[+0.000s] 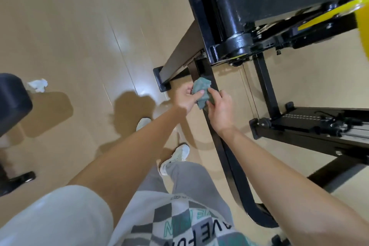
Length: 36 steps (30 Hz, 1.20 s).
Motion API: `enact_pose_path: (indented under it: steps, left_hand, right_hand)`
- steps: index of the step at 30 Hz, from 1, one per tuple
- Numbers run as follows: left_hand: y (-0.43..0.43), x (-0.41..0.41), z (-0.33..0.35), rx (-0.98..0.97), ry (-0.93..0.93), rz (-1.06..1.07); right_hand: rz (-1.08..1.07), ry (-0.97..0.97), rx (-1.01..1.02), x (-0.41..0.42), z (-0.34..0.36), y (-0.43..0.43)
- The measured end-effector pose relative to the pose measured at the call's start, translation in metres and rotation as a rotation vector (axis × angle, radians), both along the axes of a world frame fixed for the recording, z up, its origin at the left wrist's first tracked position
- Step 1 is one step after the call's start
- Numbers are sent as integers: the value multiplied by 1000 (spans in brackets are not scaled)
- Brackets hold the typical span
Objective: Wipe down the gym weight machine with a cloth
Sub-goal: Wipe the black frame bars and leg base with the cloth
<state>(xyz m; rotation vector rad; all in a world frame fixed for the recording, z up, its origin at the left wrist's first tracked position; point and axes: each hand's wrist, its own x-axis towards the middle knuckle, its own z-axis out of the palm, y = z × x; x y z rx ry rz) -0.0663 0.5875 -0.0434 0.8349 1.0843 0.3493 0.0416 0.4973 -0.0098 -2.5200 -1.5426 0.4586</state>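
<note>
A gym room with a big workout machine.
The black weight machine (229, 16) has a stack of flat weights (311, 118) low on its right side and a thin cable (250, 94) beside its posts. A black padded seat (14, 102) sits far to its left on the shiny tan floor (69, 26).

Left of the black upright bar (217, 138) lies open floor (79, 26); rightward, the weight stack (311, 122) crowds close.

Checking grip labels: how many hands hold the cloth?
2. The left hand holds the cloth on its left side, the right hand on its right, at the black frame bar.
</note>
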Motion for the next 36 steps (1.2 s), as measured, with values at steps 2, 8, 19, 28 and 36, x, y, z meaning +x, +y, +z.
enact_pose_path:
  steps: [2,8,19,28,36]
  left_hand:
    - [-14,-7,5,69,42,-128]
    - [-45,-24,32,254,98,-406]
    - [-101,-2,106,578,137,-765]
    - [-121,22,143,756,350,-740]
    - [-108,61,165,1078,557,-1031]
  right_hand:
    - [-51,110,25,6,3,-22]
    - [-206,395,-79,26,15,-84]
    - [-359,1234,88,66,60,-144]
    - [-321,1458,201,68,66,-165]
    - [-472,1296,401,97,74,-174]
